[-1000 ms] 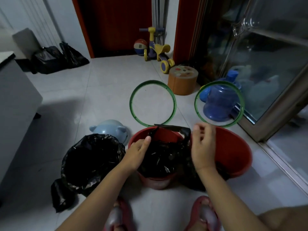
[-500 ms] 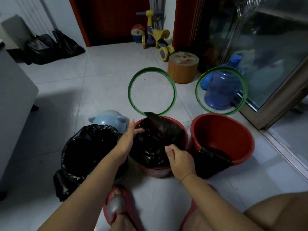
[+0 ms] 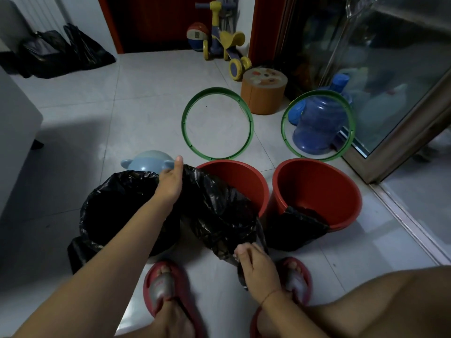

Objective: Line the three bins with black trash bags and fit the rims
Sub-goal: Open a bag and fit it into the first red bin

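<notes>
The black trash bag (image 3: pixel 219 211) lies stretched slantwise over the middle red bin (image 3: pixel 244 178), far-left to near-right, left hand (image 3: pixel 170 182) gripping its far edge, right hand (image 3: pixel 258 268) pinching the near edge.

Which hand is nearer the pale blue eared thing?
Left. The left hand is beside the pale blue thing, gripping the black bag; the right hand holds the bag's near edge.
</notes>
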